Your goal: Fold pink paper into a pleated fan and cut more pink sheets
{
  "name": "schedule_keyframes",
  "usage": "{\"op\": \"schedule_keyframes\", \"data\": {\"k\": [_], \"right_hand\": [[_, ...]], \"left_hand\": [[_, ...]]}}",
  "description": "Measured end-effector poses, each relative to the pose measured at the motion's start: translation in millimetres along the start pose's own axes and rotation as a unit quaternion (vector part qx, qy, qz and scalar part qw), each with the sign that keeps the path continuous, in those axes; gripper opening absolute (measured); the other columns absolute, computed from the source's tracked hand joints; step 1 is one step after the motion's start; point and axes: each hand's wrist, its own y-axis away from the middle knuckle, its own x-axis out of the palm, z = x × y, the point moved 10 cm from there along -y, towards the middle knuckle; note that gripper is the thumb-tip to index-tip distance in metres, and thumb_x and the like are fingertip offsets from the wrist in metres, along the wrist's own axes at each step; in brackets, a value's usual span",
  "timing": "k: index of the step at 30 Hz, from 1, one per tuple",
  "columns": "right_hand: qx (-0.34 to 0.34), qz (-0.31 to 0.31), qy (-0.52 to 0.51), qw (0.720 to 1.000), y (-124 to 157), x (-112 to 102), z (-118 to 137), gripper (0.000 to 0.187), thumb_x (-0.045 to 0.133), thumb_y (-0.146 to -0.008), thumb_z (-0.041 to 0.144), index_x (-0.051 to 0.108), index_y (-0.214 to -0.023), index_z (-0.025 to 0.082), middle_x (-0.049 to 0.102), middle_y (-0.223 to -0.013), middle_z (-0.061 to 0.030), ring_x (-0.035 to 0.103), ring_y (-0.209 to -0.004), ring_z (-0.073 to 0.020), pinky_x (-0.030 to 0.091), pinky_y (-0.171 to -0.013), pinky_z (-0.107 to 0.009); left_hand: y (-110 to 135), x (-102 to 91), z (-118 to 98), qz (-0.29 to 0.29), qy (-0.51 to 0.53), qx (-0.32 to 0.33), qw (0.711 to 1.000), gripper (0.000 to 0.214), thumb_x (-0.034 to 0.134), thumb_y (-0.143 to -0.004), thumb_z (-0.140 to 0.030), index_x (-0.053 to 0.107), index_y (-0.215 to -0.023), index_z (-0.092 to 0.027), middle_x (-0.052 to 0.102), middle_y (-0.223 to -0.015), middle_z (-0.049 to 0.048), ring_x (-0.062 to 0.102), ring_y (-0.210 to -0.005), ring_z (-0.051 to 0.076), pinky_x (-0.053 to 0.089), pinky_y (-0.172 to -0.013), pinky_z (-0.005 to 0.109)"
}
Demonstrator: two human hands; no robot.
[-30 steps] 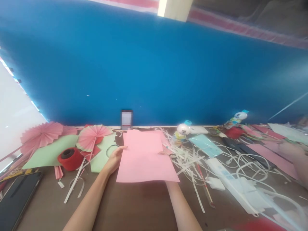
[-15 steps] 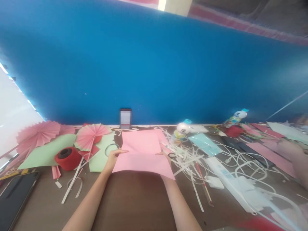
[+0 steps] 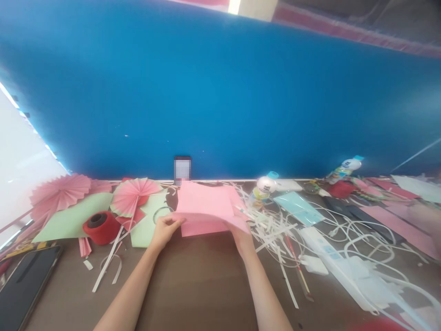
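Observation:
A sheet of pink paper (image 3: pixel 206 200) is held up between both hands at the middle of the table, its near edge bent up and over. My left hand (image 3: pixel 167 229) pinches the sheet's left edge between thumb and fingers. At the opposite edge, my right hand (image 3: pixel 241 236) grips the paper, with its fingertips partly hidden by the sheet. Left of the paper lie a pale green sheet (image 3: pixel 149 232) and a pink pleated paper fan (image 3: pixel 139 195). A heap of white paper strips (image 3: pixel 272 230) lies close to my right hand.
At left are a red tape roll (image 3: pixel 101 228), another pleated fan (image 3: pixel 60 195) and a dark phone (image 3: pixel 31 280). A bottle (image 3: pixel 265 186) stands behind the strips. White cables tangle around a power strip (image 3: pixel 334 269) at right. A blue wall (image 3: pixel 220 92) closes off the back.
The near part of the pink paper has been lifted and curled away from me, where it hung toward me before. The person's arm at the far right has left the view.

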Motion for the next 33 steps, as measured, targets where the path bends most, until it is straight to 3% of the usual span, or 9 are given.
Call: {"op": "schedule_keyframes", "data": {"k": [5, 8, 11, 14, 19, 24, 27, 29, 33], "right_hand": [[0.014, -0.063, 0.019, 0.998, 4, -8, -1, 0.026, 0.066, -0.062, 0.042, 0.059, -0.058, 0.017, 0.061, -0.063, -0.0007, 0.057, -0.073, -0.0205, 0.044, -0.070, -0.033], [0.016, -0.060, -0.022, 0.998, 6, 0, 1, 0.025, 0.066, -0.062, 0.041, 0.057, -0.058, 0.018, 0.061, -0.065, -0.0005, 0.057, -0.074, -0.0202, 0.044, -0.072, -0.034], [0.009, -0.018, -0.052, 0.998, 7, 13, 7, 0.022, 0.070, -0.059, 0.034, 0.058, -0.069, 0.018, 0.064, -0.073, -0.0021, 0.058, -0.078, -0.0206, 0.045, -0.076, -0.036], [-0.015, -0.002, -0.067, 0.998, 8, 17, 15, 0.040, 0.072, -0.058, 0.027, 0.055, -0.093, 0.020, 0.064, -0.092, -0.0060, 0.058, -0.091, -0.0221, 0.046, -0.081, -0.036], [0.029, -0.095, -0.075, 0.992, 7, -4, 3, 0.062, 0.070, -0.061, 0.031, 0.044, -0.117, 0.023, 0.054, -0.118, -0.0106, 0.051, -0.107, -0.0243, 0.044, -0.087, -0.038], [0.058, -0.089, -0.093, 0.990, 3, -5, -9, 0.037, 0.070, -0.061, 0.033, 0.060, -0.093, 0.018, 0.064, -0.093, -0.0074, 0.058, -0.091, -0.0230, 0.046, -0.082, -0.037], [0.048, -0.120, -0.064, 0.990, 6, -10, -8, 0.023, 0.071, -0.059, 0.032, 0.061, -0.073, 0.017, 0.064, -0.076, -0.0042, 0.059, -0.078, -0.0202, 0.046, -0.073, -0.033], [0.038, -0.129, -0.052, 0.990, 8, -9, -6, 0.022, 0.070, -0.061, 0.033, 0.060, -0.073, 0.017, 0.063, -0.074, -0.0031, 0.058, -0.075, -0.0189, 0.046, -0.070, -0.031], [0.021, -0.113, -0.047, 0.992, 9, -2, -3, 0.020, 0.066, -0.064, 0.033, 0.059, -0.075, 0.018, 0.061, -0.076, -0.0028, 0.056, -0.078, -0.0181, 0.044, -0.072, -0.030]], "left_hand": [[-2, -6.5, 4, -0.043, 0.031, -0.019, 0.998, 0.027, 0.070, -0.060, -0.039, 0.069, -0.068, -0.013, 0.068, -0.071, 0.0043, 0.060, -0.073, 0.020, 0.044, -0.067, 0.027], [-1, -1.1, 4, -0.044, 0.098, -0.020, 0.994, 0.029, 0.070, -0.060, -0.036, 0.068, -0.076, -0.012, 0.068, -0.084, 0.0078, 0.060, -0.083, 0.022, 0.045, -0.075, 0.029], [1, 11.1, -2, -0.016, 0.198, -0.007, 0.980, 0.042, 0.071, -0.061, -0.030, 0.059, -0.098, -0.014, 0.065, -0.097, 0.0092, 0.059, -0.090, 0.021, 0.045, -0.080, 0.031], [3, 16.6, -9, -0.004, 0.238, 0.007, 0.971, 0.056, 0.072, -0.060, -0.024, 0.047, -0.111, -0.019, 0.062, -0.101, 0.0074, 0.058, -0.093, 0.020, 0.045, -0.081, 0.031], [5, 11.2, -15, -0.023, 0.208, 0.015, 0.978, 0.063, 0.073, -0.057, -0.018, 0.046, -0.114, -0.024, 0.060, -0.106, 0.0047, 0.057, -0.098, 0.020, 0.045, -0.082, 0.028], [3, 14.0, -5, -0.013, 0.173, -0.015, 0.985, 0.044, 0.073, -0.059, -0.024, 0.056, -0.099, -0.016, 0.064, -0.097, 0.0078, 0.059, -0.091, 0.021, 0.047, -0.078, 0.029], [1, 3.0, 7, -0.076, 0.182, -0.023, 0.980, 0.038, 0.072, -0.060, -0.027, 0.057, -0.092, -0.014, 0.066, -0.092, 0.0080, 0.061, -0.083, 0.020, 0.048, -0.073, 0.028], [0, -2.3, 12, -0.109, 0.207, -0.026, 0.972, 0.037, 0.072, -0.060, -0.027, 0.056, -0.091, -0.015, 0.065, -0.093, 0.0079, 0.061, -0.082, 0.019, 0.048, -0.073, 0.027], [-1, 5.8, 4, -0.070, 0.255, -0.020, 0.964, 0.048, 0.072, -0.061, -0.026, 0.051, -0.104, -0.019, 0.063, -0.100, 0.0064, 0.060, -0.088, 0.017, 0.047, -0.076, 0.026]]}}
